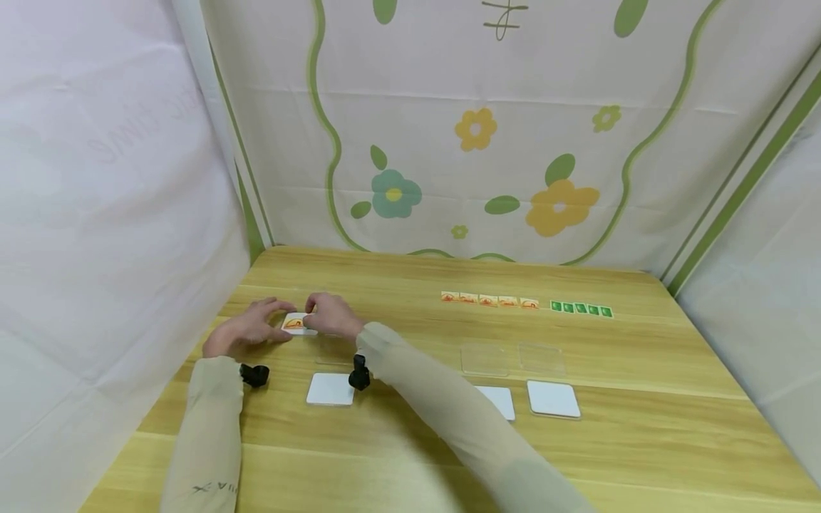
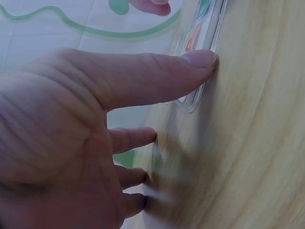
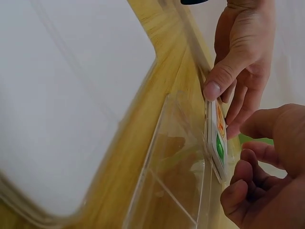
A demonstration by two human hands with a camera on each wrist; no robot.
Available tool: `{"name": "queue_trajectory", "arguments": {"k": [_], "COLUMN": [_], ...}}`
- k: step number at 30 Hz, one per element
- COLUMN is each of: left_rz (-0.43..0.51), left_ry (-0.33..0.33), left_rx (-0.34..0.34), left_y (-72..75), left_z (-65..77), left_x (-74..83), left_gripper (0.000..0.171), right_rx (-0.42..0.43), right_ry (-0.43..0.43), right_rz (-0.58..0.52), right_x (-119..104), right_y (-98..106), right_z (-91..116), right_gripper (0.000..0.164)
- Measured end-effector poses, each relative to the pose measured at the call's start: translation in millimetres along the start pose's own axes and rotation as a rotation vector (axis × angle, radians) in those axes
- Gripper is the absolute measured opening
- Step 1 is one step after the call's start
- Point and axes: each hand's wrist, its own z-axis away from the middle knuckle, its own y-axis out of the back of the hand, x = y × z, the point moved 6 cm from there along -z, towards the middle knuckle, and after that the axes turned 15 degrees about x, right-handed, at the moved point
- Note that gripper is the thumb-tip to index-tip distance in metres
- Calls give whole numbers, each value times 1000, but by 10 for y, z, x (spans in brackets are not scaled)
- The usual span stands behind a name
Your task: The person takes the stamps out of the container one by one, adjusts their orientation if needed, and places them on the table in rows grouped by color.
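Observation:
A white card (image 1: 295,329) bearing an orange picture sticker (image 3: 220,119) and a green sticker (image 3: 219,147) lies at the table's left side. Its edge looks clear and plastic in the left wrist view. My left hand (image 1: 253,326) holds it, thumb on the near edge and fingertips at the far edge. Over the card's right part is my right hand (image 1: 333,315), its fingers loosely bent and nothing visible between them in the right wrist view. A clear plastic cover (image 3: 164,167) lies close to the card, partly beneath the right forearm in the head view.
A white card (image 1: 331,390) lies nearer me, and others (image 1: 554,399) sit toward the right, one partly behind my right sleeve. Two clear covers (image 1: 484,360) lie behind those. Farther back run a row of orange stickers (image 1: 488,301) and several green stickers (image 1: 581,308). Fabric walls (image 1: 449,142) enclose the table.

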Motion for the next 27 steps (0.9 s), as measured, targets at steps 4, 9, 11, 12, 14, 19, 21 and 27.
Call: {"name": "queue_trajectory", "arguments": {"k": [4,9,11,12,14,19,21,27], "left_rz": [-7,-20,-22,-22,-20,-10,-11,-14], "left_ry": [-2,-3,0,4,9,22,23,16], "left_rx": [-1,-1,-1,-4,-9,-21,-22,-17], "left_y": [1,0,9,12,12,3,-1,-7], "left_z": [8,3,3,5,5,12,10,-3], "left_x": [-5,4,11,9,11,6,0,-4], "left_gripper": [59,59,59,59,60,61,61,61], "right_rx": [-13,-13,-8,-6,-11,-23,-19,-13], "right_ry": [3,11,23,29,41,42,36,13], "right_rz": [-4,10,27,31,39,63,71,69], "right_x": [-2,11,6,-1,-7,-21,-22,-23], "right_y": [-38,-82,-92,-96,-106,-138,-152,-186], "right_z": [-7,-17,-21,-23,-28,-39,-45,-43], "right_gripper": [20,27,27,27,27,24,24,24]}}
